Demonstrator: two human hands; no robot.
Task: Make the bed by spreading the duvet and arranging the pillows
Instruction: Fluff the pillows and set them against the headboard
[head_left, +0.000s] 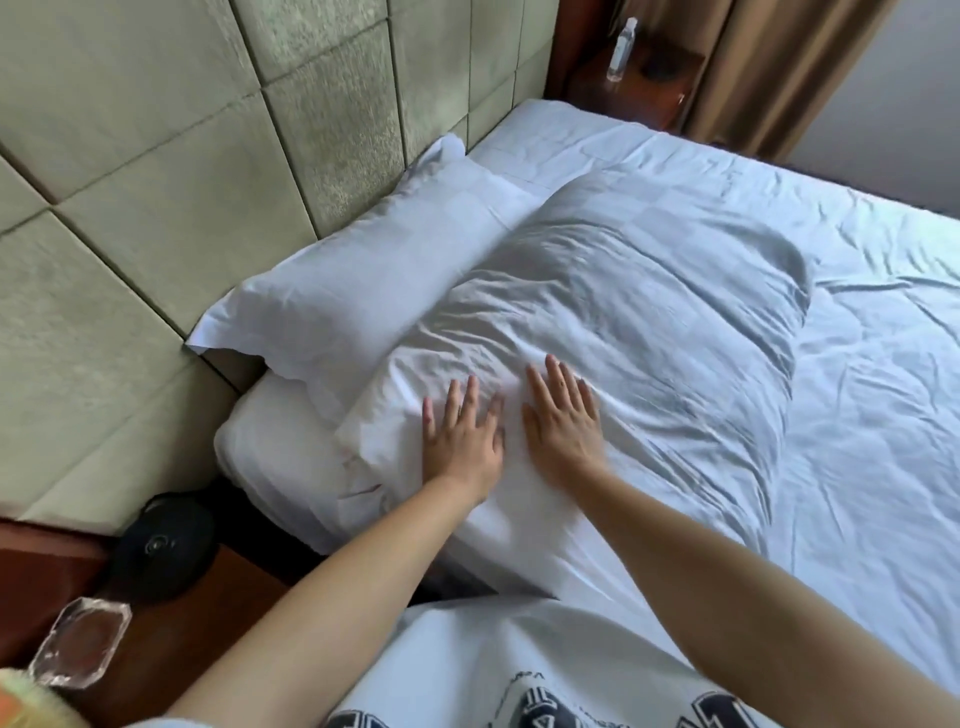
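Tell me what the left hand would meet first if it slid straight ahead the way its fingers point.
Probably the back pillow against the headboard; the left hand lies flat on the nearer pillow.

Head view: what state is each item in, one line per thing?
Left hand: open, flat on the near pillow.
Right hand: open, flat on the near pillow.
Near pillow: lying on the duvet, creased.
Far pillow: leaning against the headboard.
Duvet: spread, wrinkled.
Water bottle: upright on the nightstand.
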